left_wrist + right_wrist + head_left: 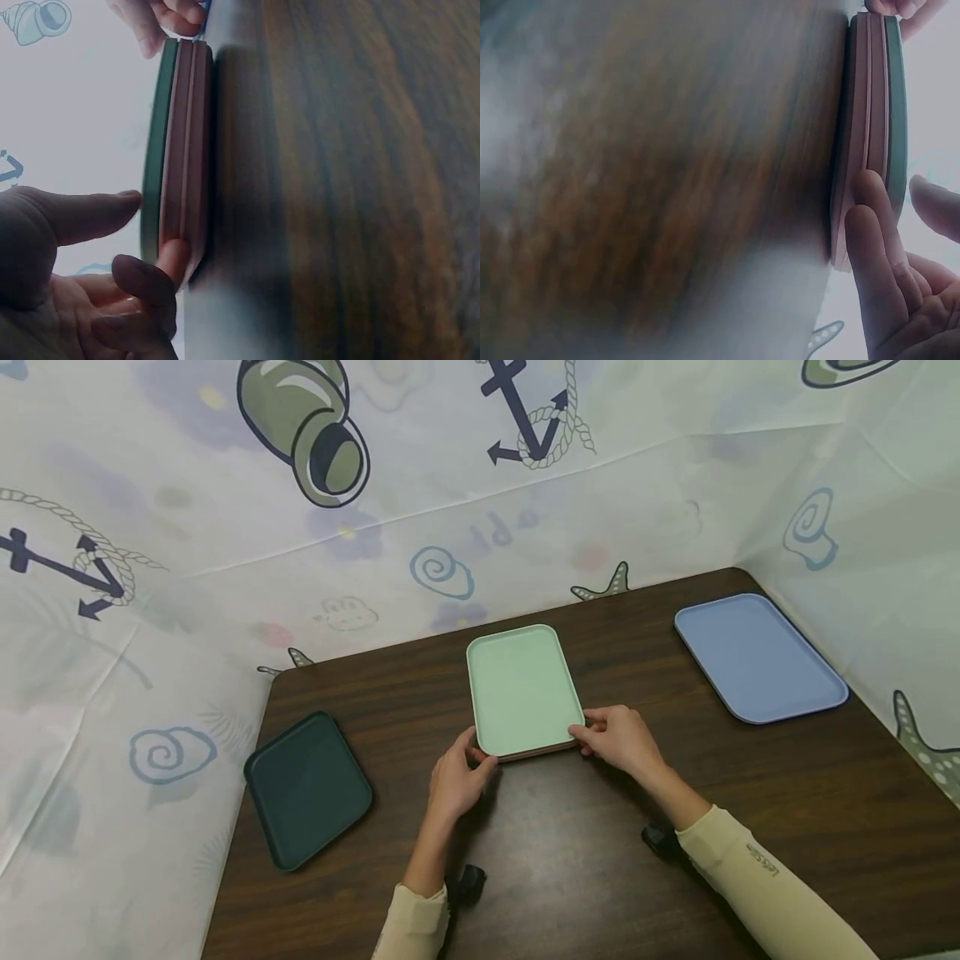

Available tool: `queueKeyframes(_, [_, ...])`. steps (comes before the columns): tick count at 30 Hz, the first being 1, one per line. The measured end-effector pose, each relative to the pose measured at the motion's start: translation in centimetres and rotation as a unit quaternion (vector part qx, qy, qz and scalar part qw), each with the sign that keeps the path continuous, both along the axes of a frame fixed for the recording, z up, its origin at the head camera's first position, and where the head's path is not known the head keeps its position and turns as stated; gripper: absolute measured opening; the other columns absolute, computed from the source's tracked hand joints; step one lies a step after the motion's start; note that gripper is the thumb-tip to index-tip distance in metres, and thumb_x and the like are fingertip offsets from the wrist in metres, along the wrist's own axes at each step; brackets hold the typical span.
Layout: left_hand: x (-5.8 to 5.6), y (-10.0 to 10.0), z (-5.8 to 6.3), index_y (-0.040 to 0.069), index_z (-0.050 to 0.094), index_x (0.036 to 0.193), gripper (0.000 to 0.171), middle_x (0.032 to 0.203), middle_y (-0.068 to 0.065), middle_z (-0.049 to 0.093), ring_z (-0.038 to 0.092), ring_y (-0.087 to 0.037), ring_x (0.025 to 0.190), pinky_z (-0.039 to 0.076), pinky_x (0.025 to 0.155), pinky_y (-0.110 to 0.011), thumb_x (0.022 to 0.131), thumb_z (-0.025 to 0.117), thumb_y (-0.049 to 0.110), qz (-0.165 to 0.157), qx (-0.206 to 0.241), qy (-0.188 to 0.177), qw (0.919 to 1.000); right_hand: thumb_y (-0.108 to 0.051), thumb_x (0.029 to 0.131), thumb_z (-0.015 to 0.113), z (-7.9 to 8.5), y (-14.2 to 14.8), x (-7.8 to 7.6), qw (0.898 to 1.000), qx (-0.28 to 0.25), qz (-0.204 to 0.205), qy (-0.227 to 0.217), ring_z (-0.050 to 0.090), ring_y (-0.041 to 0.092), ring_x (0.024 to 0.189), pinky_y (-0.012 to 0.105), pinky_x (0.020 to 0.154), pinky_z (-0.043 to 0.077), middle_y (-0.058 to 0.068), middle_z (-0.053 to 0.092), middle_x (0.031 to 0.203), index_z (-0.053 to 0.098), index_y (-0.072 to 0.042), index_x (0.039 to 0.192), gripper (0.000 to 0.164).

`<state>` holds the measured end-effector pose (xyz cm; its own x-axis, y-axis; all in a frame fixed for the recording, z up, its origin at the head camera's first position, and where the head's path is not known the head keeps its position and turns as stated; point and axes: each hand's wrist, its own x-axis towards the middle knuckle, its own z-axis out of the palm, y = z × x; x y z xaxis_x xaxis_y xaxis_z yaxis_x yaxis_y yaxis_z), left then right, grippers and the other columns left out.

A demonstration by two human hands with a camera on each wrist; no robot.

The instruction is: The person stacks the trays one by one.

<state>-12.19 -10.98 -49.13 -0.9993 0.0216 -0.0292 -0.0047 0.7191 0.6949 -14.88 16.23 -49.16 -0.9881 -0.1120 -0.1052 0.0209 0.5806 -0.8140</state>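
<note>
A light green rectangular tray (525, 689) lies on top of a stack at the middle of the table. Below it, the left wrist view shows pink trays (186, 135) with their edges lined up. My left hand (456, 777) holds the near left corner of the stack, its thumb at the green edge and a fingertip against the pink ones. At the near right corner, my right hand (617, 739) grips the stack, thumb over the green rim and fingers along the side. In the right wrist view its fingers (874, 217) touch the pink edges.
A dark green tray (307, 789) lies at the left of the brown wooden table (585, 860). Near the right edge lies a blue tray (761, 658). A printed white cloth (450, 518) stands behind the table and along its sides.
</note>
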Motion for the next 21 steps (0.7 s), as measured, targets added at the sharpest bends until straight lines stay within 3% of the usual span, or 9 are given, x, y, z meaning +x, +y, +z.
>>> queueKeyframes(4, [0.3,-0.2,0.1,0.007,0.051,0.142,0.059,0.093,0.004,0.066,0.059,-0.020,0.081,0.045,0.084,-0.047,0.091,0.070,0.028,0.002,-0.002,-0.007,1.0000,-0.034,0.092,0.069,0.0,0.0,0.1,1.000,-0.003,0.001,-0.004,0.068,0.017,0.061,0.031,0.053,0.045,0.000,0.070,0.068,0.057,0.005,0.132,0.058])
queueKeyframes(9, [1.1,-1.1,0.5,0.007,0.051,0.142,0.058,0.099,0.002,0.068,0.052,-0.016,0.067,0.044,0.086,-0.049,0.091,0.069,0.028,0.009,0.000,-0.017,0.9998,-0.036,0.094,0.067,0.3,-0.2,0.3,1.000,0.017,0.000,0.020,0.064,0.015,0.052,0.032,0.049,0.045,-0.001,0.067,0.062,0.055,0.006,0.135,0.059])
queueKeyframes(15, [2.7,-3.7,0.8,0.010,0.051,0.142,0.056,0.105,0.000,0.067,0.052,-0.012,0.054,0.043,0.064,-0.036,0.093,0.069,0.027,0.044,0.000,-0.026,0.9987,-0.036,0.093,0.067,1.1,-0.9,0.6,0.991,0.069,0.000,0.111,0.050,0.010,0.038,0.032,0.042,0.038,-0.009,0.053,0.046,0.057,0.004,0.134,0.058])
queueKeyframes(19, [4.1,-6.0,1.2,0.012,0.049,0.144,0.056,0.110,-0.001,0.066,0.054,-0.013,0.053,0.042,0.053,-0.031,0.094,0.068,0.029,0.076,0.002,-0.033,0.9965,-0.034,0.092,0.069,1.5,-2.0,0.8,0.985,0.076,0.010,0.153,0.043,0.009,0.041,0.029,0.042,0.033,-0.009,0.051,0.050,0.063,-0.001,0.129,0.051])
queueKeyframes(21, [5.0,-7.4,1.5,0.014,0.047,0.145,0.056,0.114,-0.003,0.065,0.053,-0.014,0.053,0.040,0.048,-0.030,0.095,0.066,0.030,0.094,0.003,-0.037,0.9949,-0.034,0.092,0.069,1.8,-2.9,1.1,0.984,0.071,0.029,0.164,0.042,0.007,0.043,0.029,0.045,0.036,-0.011,0.054,0.054,0.065,-0.003,0.127,0.047])
